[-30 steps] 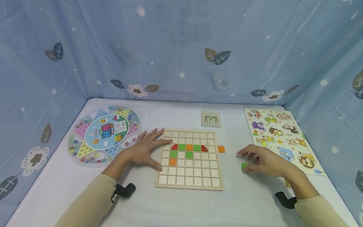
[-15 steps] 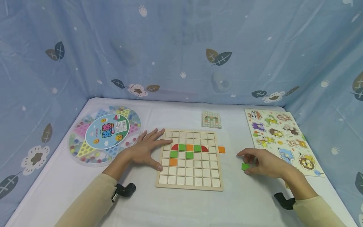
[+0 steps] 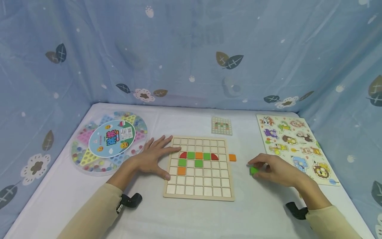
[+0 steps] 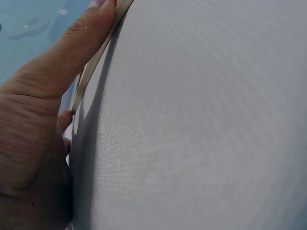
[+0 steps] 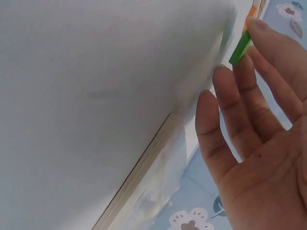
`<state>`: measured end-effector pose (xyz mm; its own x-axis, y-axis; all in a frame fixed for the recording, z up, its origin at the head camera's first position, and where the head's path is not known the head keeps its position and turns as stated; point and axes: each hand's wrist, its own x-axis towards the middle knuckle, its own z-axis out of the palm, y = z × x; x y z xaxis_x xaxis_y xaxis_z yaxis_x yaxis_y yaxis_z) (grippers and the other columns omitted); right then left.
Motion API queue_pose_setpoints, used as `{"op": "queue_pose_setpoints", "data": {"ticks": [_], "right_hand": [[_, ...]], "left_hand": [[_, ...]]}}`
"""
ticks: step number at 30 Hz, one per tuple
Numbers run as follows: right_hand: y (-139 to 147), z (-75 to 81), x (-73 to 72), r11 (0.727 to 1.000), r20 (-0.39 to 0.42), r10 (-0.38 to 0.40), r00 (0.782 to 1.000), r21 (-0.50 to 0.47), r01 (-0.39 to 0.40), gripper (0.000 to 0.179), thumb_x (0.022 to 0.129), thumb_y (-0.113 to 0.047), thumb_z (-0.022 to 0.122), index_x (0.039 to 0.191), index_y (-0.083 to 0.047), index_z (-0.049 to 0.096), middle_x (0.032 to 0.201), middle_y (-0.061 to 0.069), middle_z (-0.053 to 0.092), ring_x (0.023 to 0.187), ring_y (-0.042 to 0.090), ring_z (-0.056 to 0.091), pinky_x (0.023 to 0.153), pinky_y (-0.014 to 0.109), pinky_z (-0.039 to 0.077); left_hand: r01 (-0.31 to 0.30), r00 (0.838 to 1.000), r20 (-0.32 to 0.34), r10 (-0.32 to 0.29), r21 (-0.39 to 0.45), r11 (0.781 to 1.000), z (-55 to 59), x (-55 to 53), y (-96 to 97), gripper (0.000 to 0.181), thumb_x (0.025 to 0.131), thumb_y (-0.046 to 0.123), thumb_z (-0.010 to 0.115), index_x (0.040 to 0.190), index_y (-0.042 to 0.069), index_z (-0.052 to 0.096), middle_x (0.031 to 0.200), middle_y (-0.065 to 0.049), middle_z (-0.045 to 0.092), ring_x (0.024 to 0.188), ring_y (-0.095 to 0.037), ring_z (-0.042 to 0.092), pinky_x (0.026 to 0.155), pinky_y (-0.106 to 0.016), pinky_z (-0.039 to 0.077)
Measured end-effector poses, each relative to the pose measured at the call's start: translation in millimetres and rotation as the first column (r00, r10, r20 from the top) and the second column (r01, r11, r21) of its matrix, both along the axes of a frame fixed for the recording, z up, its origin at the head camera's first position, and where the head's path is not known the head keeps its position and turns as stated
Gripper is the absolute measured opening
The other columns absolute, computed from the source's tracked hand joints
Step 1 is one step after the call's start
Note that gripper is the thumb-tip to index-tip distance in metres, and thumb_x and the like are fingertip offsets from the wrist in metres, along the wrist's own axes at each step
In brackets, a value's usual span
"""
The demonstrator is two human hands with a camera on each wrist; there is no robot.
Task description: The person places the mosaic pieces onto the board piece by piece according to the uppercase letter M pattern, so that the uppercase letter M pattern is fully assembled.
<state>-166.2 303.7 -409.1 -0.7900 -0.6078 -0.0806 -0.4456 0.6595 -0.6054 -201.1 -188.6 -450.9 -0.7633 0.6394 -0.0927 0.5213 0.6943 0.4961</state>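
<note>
In the head view, my left hand (image 3: 150,160) rests with spread fingers on the left edge of a wooden grid board (image 3: 208,182). Red, green and orange tiles sit in several of the board's cells, including an orange tile (image 3: 181,171) at the left. To the right of the board, my right hand (image 3: 276,170) pinches a green square tile (image 3: 253,170) between thumb and fingertips. The right wrist view shows this green tile (image 5: 241,48) edge-on, tilted off the table. A loose orange square tile (image 3: 232,157) lies against the board's right edge.
Behind the board lies a small pattern card (image 3: 221,126) with a similar grid. A round clear game box (image 3: 111,138) is at the left. An animal puzzle board (image 3: 290,141) lies at the right, its near part behind my right hand. Patterned blue cloth walls surround the table.
The green tile lay flat on the table under my right hand; now it is pinched, tilted and slightly further left. My left hand stays on the board's edge.
</note>
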Motion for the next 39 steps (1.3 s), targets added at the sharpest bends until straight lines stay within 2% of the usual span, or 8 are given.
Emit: {"op": "queue_pose_setpoints", "data": {"ticks": [5, 10, 13, 20, 26, 33, 39], "right_hand": [[-4, 0.0, -1.9, 0.999, -0.053, 0.012, 0.999, -0.049, -0.014, 0.028, 0.095, -0.011, 0.074, 0.123, -0.009, 0.07, 0.108, -0.007, 0.065, 0.094, 0.005, 0.06, 0.074, 0.025, 0.056], [-7, 7.7, -4.8, 0.996, -0.165, 0.012, 0.986, -0.09, -0.028, 0.028, 0.093, -0.004, 0.074, 0.12, -0.008, 0.07, 0.107, -0.008, 0.065, 0.093, 0.003, 0.062, 0.073, 0.026, 0.058], [-8, 12.5, -6.9, 0.994, -0.197, 0.009, 0.98, -0.103, -0.03, 0.028, 0.093, -0.003, 0.074, 0.12, -0.008, 0.07, 0.108, -0.009, 0.066, 0.093, 0.003, 0.064, 0.073, 0.026, 0.058], [-12, 14.1, -8.7, 0.993, -0.176, 0.007, 0.984, -0.116, -0.028, 0.028, 0.095, -0.006, 0.072, 0.122, -0.009, 0.07, 0.112, -0.009, 0.065, 0.098, 0.006, 0.065, 0.081, 0.027, 0.059], [-21, 11.4, -11.1, 0.986, -0.142, 0.027, 0.989, -0.161, -0.05, 0.027, 0.096, -0.007, 0.072, 0.123, -0.009, 0.069, 0.115, -0.005, 0.066, 0.104, 0.008, 0.067, 0.088, 0.03, 0.059], [-35, 10.7, -13.2, 0.984, -0.097, 0.022, 0.995, -0.172, -0.038, 0.027, 0.097, -0.012, 0.072, 0.124, -0.01, 0.069, 0.117, -0.004, 0.066, 0.104, 0.009, 0.064, 0.092, 0.036, 0.059], [-44, 9.3, -17.9, 0.981, -0.05, 0.022, 0.999, -0.194, -0.031, 0.029, 0.097, -0.014, 0.072, 0.125, -0.01, 0.069, 0.117, -0.004, 0.066, 0.107, 0.011, 0.064, 0.094, 0.033, 0.058]], "left_hand": [[-0.006, 1.0, 0.007, 0.006, 0.002, 1.0, 1.3, 0.2, -0.4, 0.108, 0.064, 0.075, 0.083, 0.158, 0.039, 0.041, 0.174, -0.005, 0.006, 0.159, -0.037, -0.001, 0.121, -0.07, -0.005], [-0.008, 1.0, 0.012, 0.008, 0.006, 1.0, 0.9, 1.2, -0.9, 0.109, 0.064, 0.074, 0.084, 0.158, 0.038, 0.041, 0.174, -0.005, 0.006, 0.159, -0.037, -0.002, 0.121, -0.07, -0.006], [-0.011, 1.0, 0.013, 0.011, 0.006, 1.0, 0.6, 1.7, -0.7, 0.109, 0.064, 0.074, 0.084, 0.158, 0.038, 0.041, 0.174, -0.005, 0.006, 0.159, -0.037, -0.002, 0.12, -0.07, -0.006], [-0.012, 1.0, 0.014, 0.012, -0.001, 1.0, 1.0, 1.9, -0.1, 0.109, 0.064, 0.075, 0.083, 0.158, 0.038, 0.041, 0.174, -0.005, 0.006, 0.159, -0.037, -0.002, 0.121, -0.07, -0.005], [-0.01, 1.0, 0.004, 0.01, -0.007, 1.0, 2.3, 1.5, -0.9, 0.108, 0.065, 0.074, 0.084, 0.158, 0.038, 0.041, 0.174, -0.005, 0.006, 0.159, -0.037, -0.001, 0.121, -0.07, -0.005], [-0.008, 1.0, 0.008, 0.008, -0.005, 1.0, 1.7, 1.6, -0.9, 0.109, 0.064, 0.074, 0.083, 0.158, 0.039, 0.041, 0.174, -0.005, 0.006, 0.159, -0.037, -0.001, 0.121, -0.07, -0.005], [-0.012, 1.0, 0.003, 0.012, -0.003, 1.0, 0.8, 1.3, -0.9, 0.109, 0.064, 0.075, 0.083, 0.157, 0.039, 0.041, 0.174, -0.005, 0.006, 0.159, -0.037, -0.001, 0.121, -0.07, -0.005]]}}
